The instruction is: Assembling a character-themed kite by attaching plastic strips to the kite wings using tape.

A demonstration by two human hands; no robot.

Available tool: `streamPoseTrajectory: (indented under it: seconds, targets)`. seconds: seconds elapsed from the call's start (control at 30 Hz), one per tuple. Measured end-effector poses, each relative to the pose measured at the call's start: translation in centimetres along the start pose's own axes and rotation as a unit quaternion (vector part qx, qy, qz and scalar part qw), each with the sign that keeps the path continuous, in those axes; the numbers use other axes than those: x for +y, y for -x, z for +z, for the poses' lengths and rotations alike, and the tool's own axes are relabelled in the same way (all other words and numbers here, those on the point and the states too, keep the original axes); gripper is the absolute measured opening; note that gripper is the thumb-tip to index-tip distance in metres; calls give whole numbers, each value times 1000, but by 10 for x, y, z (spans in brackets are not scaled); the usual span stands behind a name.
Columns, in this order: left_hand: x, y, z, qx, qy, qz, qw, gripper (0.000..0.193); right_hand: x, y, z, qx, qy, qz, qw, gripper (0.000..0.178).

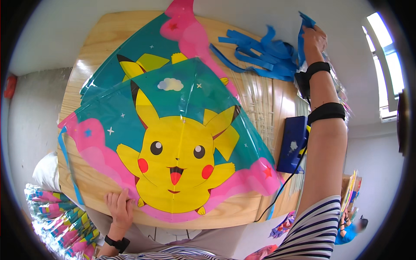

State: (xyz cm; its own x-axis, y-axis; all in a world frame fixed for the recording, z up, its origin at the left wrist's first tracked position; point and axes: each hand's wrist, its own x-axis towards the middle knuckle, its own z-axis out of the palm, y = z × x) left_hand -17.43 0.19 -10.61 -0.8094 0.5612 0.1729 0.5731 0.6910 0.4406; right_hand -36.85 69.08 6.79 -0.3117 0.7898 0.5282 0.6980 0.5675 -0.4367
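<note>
A teal and pink kite (180, 102) with a large yellow cartoon creature on it lies spread across the wooden table in front of me. Part of another kite sheet (130, 54) with the same print shows beneath its far side. My left hand (119, 210) rests at the near table edge with loosely bent fingers, touching the kite's pink lower border. At the far right my right hand (315, 38) is closed around a blue ribbon strip (303, 26). More blue ribbons (264, 52) lie in a loose heap to its left. A narrow blue streamer (69, 162) hangs by the kite's left corner.
Thin whitish rods (255, 99) lie beyond the kite's right edge. A dark blue holder (291, 145) stands on the table's right side, near a black cable (284, 186). Folded printed kites (65, 221) are piled at lower left. Another person (353, 229) is at lower right.
</note>
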Motion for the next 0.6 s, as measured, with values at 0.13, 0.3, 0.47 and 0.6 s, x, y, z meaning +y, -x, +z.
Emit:
streamPoseTrajectory:
  seconds: [0.13,0.3,0.47,0.6]
  targets:
    - [-2,3,4,21,13,6,1000,32,-13,-16,-72,57,-189,131,972,15]
    - [-3,5,4,48,21,18,998,30,-20,-40,-153,116,-395,77,908,14]
    - [-7,16,2,71,9,24,997,28,-38,-33,-226,87,-503,22,859,22]
    - [2,4,7,84,26,73,994,27,60,-133,-318,85,-335,-52,937,13]
